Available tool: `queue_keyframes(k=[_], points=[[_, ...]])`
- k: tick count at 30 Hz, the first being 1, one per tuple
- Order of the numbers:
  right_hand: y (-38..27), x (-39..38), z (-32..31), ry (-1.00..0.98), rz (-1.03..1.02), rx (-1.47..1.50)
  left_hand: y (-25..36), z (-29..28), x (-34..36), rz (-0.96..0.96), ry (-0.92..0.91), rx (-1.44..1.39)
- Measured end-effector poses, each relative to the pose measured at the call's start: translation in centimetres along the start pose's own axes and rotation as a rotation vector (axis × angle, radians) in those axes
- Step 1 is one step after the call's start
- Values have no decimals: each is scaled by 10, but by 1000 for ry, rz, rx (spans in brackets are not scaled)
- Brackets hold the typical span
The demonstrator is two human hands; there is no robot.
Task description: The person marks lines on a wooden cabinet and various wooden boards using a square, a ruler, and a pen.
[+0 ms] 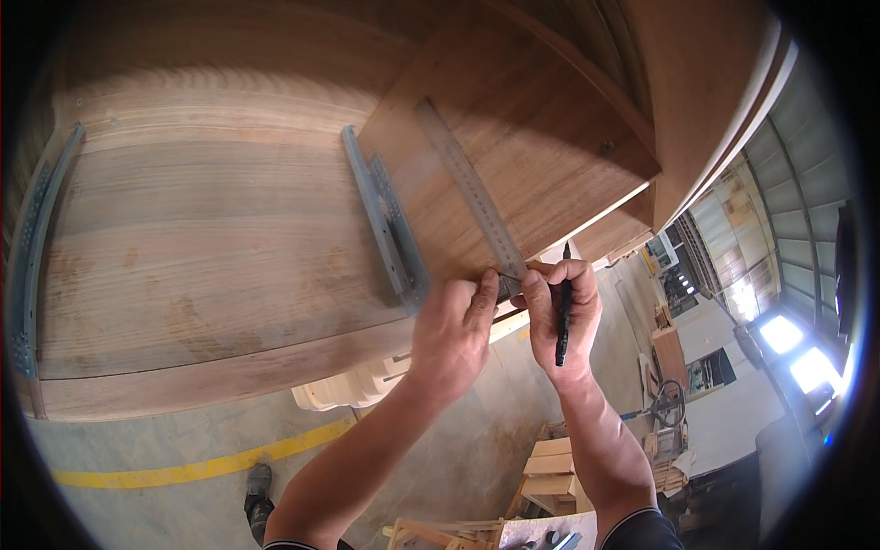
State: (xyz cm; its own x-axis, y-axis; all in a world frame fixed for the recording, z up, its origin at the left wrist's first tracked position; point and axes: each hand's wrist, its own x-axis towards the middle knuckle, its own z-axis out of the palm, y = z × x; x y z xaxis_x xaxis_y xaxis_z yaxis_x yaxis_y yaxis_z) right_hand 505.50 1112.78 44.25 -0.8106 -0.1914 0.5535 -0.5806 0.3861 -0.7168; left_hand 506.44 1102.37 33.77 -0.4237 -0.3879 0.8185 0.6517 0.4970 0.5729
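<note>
Far left edge of the big wooden panel (211, 238): grey metal drawer slide (32, 247) running along it. Near the panel's middle, a second grey slide (387, 225), screwed on just beside a raised darker wood board (513, 137). Both slides look mounted already.

A steel ruler (472, 188) lies flat on the darker board, slanting down to that board's near edge. Left hand (451, 332) at the ruler's lower end, fingers (483, 291) curled and pinched down on it, pressing it to the wood. Whether it also grips something small there, can't tell.

Right hand (561, 316) touching the left, just beside the ruler's end. Fingers closed around a black pen (563, 312), held upright with its upper end sticking out above the hand, so not at the wood. Thumb and forefinger seem to help steady the ruler end.

No pen line visible on the board near the ruler, so by the look of it the marking is not yet made; measuring is set up.

Below the panel: concrete floor, yellow floor line (202, 469), the person's shoe (258, 486), stacked wood offcuts (550, 472).
</note>
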Motion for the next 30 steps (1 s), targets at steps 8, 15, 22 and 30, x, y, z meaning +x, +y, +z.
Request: queue_keyframes(k=[8,15,22,30], points=[[-39,-11,-16,-106,-438,-572,-2,-1,-5,1,-46,40],[-57,-21,-4,-439,-620,-698,-12,1,-8,4,-129,-87],[-62,-33,13,-631,-599,-569,-12,8,-5,44,54,-238],[-66,-31,13,-609,-626,-570,-8,3,-7,-41,12,-267]])
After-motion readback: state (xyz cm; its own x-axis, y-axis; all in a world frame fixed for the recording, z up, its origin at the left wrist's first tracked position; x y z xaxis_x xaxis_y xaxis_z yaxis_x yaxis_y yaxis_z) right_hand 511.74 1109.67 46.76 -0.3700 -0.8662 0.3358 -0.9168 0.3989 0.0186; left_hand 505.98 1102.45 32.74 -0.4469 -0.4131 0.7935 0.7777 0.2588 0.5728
